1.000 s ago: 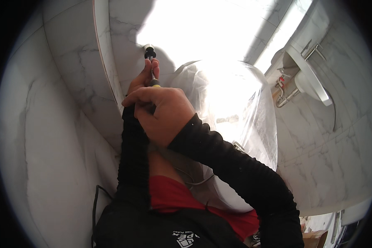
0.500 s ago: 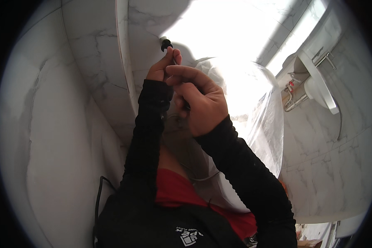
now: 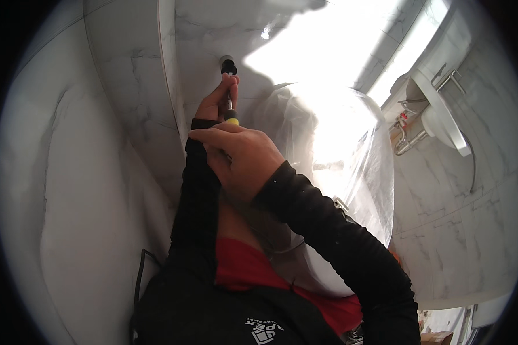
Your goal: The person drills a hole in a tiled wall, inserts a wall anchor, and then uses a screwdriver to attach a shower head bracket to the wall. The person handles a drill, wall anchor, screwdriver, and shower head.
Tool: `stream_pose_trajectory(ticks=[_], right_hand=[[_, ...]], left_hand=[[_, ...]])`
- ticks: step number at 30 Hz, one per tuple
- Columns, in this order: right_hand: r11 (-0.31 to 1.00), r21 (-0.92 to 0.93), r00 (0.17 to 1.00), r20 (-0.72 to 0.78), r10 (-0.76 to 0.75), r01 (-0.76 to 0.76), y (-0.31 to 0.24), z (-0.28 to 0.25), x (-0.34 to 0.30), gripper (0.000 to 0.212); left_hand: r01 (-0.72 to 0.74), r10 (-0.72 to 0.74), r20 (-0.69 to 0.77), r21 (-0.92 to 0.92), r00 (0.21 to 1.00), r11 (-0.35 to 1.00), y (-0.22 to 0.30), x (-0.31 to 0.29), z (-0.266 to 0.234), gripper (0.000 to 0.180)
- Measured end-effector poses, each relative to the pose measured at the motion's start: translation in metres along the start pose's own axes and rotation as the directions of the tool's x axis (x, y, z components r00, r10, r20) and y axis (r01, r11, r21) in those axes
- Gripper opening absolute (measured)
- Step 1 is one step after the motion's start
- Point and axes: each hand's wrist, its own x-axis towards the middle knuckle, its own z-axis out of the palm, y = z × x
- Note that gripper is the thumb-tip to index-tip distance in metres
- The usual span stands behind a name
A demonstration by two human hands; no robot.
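A screwdriver (image 3: 231, 114) with a thin metal shaft and a black and yellow handle points up toward a small black round fitting (image 3: 228, 65) on the marbled tile surface. My right hand (image 3: 244, 158) wraps round the handle and hides most of it. Around the shaft's upper end, just below the fitting, the fingertips of my left hand (image 3: 216, 103) are pinched together. They hide the screwdriver's tip, so whether it touches the fitting does not show. Black sleeves cover both my forearms.
Clear plastic sheeting (image 3: 380, 167) drapes over a pale, rounded object right of my hands. A white washbasin (image 3: 443, 126) with exposed pipes is farther right. Close on the left stands a pale wall (image 3: 86, 201); a black cable (image 3: 139, 267) runs beside me.
My right hand has moved down and left, away from my left fingertips. The screwdriver's shaft and yellow handle part now show between the hands. My left hand stays by the black fitting.
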Motion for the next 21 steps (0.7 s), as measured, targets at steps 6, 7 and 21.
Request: stream_pose_trajectory(ticks=[6,7,21], right_hand=[[0.998,-0.036,0.998,-0.031,0.047,-0.048,-0.001,0.001,-0.001,0.033],[0.878,0.454,0.969,-0.107,0.224,-0.152,0.0,0.002,-0.001,0.032],[0.722,0.576,0.91,0.101,0.403,-0.384,0.001,0.001,0.005,0.031]], left_hand=[[-0.041,0.042,-0.001,0.192,0.999,0.98,-0.003,0.014,-0.009,0.027],[-0.063,0.06,0.02,0.19,0.998,0.98,-0.004,0.013,-0.01,0.028],[-0.276,0.235,0.193,0.225,0.953,0.934,-0.018,-0.008,-0.01,0.031]])
